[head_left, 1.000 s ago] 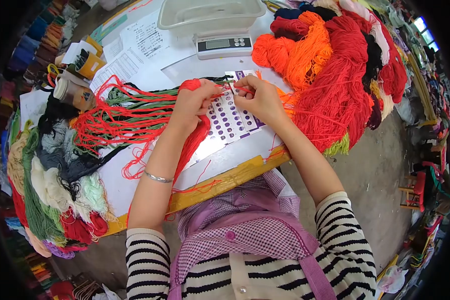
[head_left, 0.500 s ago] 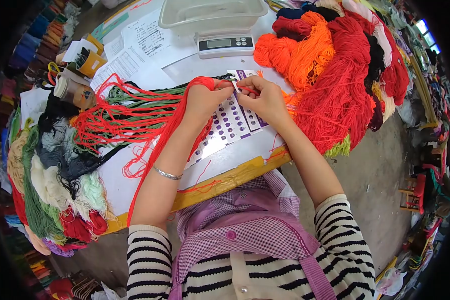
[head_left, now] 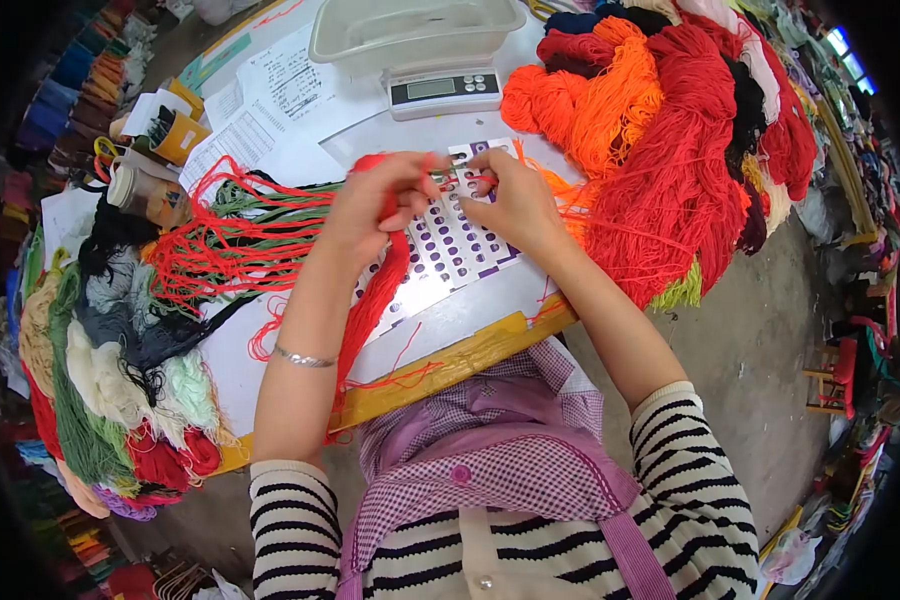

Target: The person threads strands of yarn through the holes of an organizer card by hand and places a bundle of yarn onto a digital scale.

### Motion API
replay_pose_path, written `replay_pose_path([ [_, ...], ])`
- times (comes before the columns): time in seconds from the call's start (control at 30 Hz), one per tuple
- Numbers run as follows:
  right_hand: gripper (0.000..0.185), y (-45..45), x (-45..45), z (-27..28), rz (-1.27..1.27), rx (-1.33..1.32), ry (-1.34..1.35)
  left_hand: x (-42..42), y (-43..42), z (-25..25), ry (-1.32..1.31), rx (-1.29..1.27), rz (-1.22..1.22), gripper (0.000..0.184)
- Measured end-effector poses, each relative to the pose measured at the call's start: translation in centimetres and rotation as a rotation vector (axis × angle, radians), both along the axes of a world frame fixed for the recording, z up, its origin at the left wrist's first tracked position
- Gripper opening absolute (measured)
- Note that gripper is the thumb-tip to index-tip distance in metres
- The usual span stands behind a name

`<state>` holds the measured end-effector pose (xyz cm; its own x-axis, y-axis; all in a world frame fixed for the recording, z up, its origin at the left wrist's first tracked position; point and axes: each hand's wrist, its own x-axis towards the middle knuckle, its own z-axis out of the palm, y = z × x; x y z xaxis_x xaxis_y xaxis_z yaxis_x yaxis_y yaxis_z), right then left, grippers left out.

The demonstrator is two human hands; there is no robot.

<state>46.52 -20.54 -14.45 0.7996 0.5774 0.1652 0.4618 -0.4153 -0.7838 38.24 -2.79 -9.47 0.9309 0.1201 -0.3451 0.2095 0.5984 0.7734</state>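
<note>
A white card with rows of purple-ringed holes point(head_left: 432, 258) lies on the table under my hands. My left hand point(head_left: 382, 196) is at the card's upper left with its fingers curled, and a long red yarn bundle point(head_left: 375, 300) hangs from it toward the table's front edge. Over the card's upper right, my right hand point(head_left: 515, 200) has thumb and forefinger parted, close to a short red strand at the holes. Red and green strands point(head_left: 260, 235) stretch left from the card. Orange yarn shows just behind my right hand.
A digital scale point(head_left: 445, 92) with a translucent tray point(head_left: 415, 35) stands at the back. Written papers point(head_left: 285, 90) and a jar point(head_left: 135, 190) are at the back left. Yarn heaps lie at left point(head_left: 105, 380) and right point(head_left: 660, 170). The table's front edge point(head_left: 450, 358) is yellow.
My left hand has shifted left from the card's top, and the red bundle has swung off my forearm to its right side. My right hand's thumb and forefinger have parted.
</note>
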Motion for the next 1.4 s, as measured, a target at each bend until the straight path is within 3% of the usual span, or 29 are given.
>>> replay_pose_path([
  [0.07,0.043,0.2,-0.5,0.6,-0.094,0.007,-0.113,1.3,-1.3,-0.8,0.078,0.562,-0.268,0.014],
  [0.1,0.043,0.3,-0.5,0.5,-0.088,0.005,-0.117,1.8,-2.3,-0.5,0.114,0.703,-0.362,0.017],
  [0.13,0.045,0.3,-0.4,0.2,-0.082,-0.030,-0.120,1.9,-2.5,-1.0,0.113,0.701,-0.358,0.017],
  [0.2,0.047,0.1,-0.2,0.1,-0.076,-0.064,-0.130,2.1,-2.8,-1.4,-0.048,0.980,-0.294,0.020],
  [0.23,0.047,0.0,0.0,0.1,-0.051,-0.080,-0.100,1.7,-1.6,-1.3,-0.023,1.118,-0.361,0.025],
  [0.3,0.047,0.0,0.3,0.3,-0.027,-0.094,-0.072,-0.2,1.3,-1.3,-0.014,1.198,-0.262,0.029],
  [0.37,0.046,0.0,0.5,0.4,-0.012,-0.106,0.012,-3.7,3.7,1.2,0.249,0.976,-0.023,0.034],
  [0.43,0.047,-0.1,0.5,0.6,-0.012,-0.108,0.015,-7.9,8.8,3.3,0.234,0.771,0.016,0.031],
  [0.5,0.047,0.0,0.5,0.7,-0.007,-0.106,0.010,-11.6,16.4,2.6,0.255,0.403,0.187,0.025],
  [0.53,0.046,0.0,0.6,0.5,-0.007,-0.104,-0.004,-13.1,18.4,3.0,0.259,0.353,0.330,0.021],
  [0.6,0.046,-0.1,0.5,0.3,0.005,-0.092,-0.035,-15.8,21.4,3.6,0.212,0.407,0.469,0.021],
  [0.67,0.046,0.1,0.3,0.5,-0.006,-0.162,-0.081,-17.9,20.8,5.6,0.213,0.626,0.580,0.033],
  [0.73,0.053,-0.5,0.8,-0.4,0.065,-0.137,-0.146,-19.7,19.8,7.2,0.171,0.596,0.644,0.053],
  [0.77,0.056,0.0,0.7,-0.6,0.127,-0.085,-0.195,-20.5,18.3,8.3,0.046,0.514,0.506,0.053],
  [0.83,0.065,1.4,-3.9,6.0,0.280,0.127,0.023,-20.6,12.0,11.2,-0.193,0.419,0.214,0.050],
  [0.9,0.080,3.7,-8.9,10.5,0.649,0.420,0.004,-20.7,4.3,13.8,-0.110,0.342,0.045,0.053],
  [0.93,0.082,4.6,-11.1,12.8,0.801,0.403,-0.167,-21.0,0.9,14.5,-0.093,0.415,-0.095,0.055],
  [1.0,0.063,6.1,-15.6,14.0,1.062,0.599,0.110,-22.7,-3.6,15.5,-0.118,0.410,-0.400,0.058],
  [1.03,0.063,6.0,-16.2,14.3,1.088,0.601,0.091,-24.2,-3.3,15.4,-0.131,0.429,-0.377,0.058],
  [1.1,0.031,5.3,-15.8,14.7,1.437,0.085,0.267,-26.8,-2.1,14.9,-0.257,0.318,-0.684,0.059],
  [1.13,0.031,4.9,-15.4,15.6,1.456,0.080,0.253,-27.6,-1.9,15.1,-0.263,0.332,-0.666,0.059],
  [1.2,0.002,3.1,-15.3,17.5,1.220,0.094,0.778,-28.8,-2.2,14.9,0.189,0.714,-0.151,0.049],
  [1.23,0.003,3.5,-16.5,18.2,1.138,0.073,0.605,-29.3,-2.6,14.5,0.198,0.698,-0.152,0.049],
  [1.27,0.010,4.3,-17.5,17.7,1.123,0.060,0.600,-29.6,-2.9,14.4,0.112,0.685,-0.191,0.041],
  [1.33,0.028,6.8,-18.4,11.8,1.183,0.221,0.571,-29.7,-3.2,14.1,-0.070,0.656,-0.282,0.026],
  [1.37,0.047,6.5,-19.3,11.7,1.239,-0.024,0.819,-29.7,-3.3,14.5,-0.129,0.706,-0.135,0.024],
  [1.4,0.068,6.4,-20.2,11.6,1.274,-0.274,1.065,-30.3,-3.3,15.1,-0.148,0.500,0.021,0.026],
])
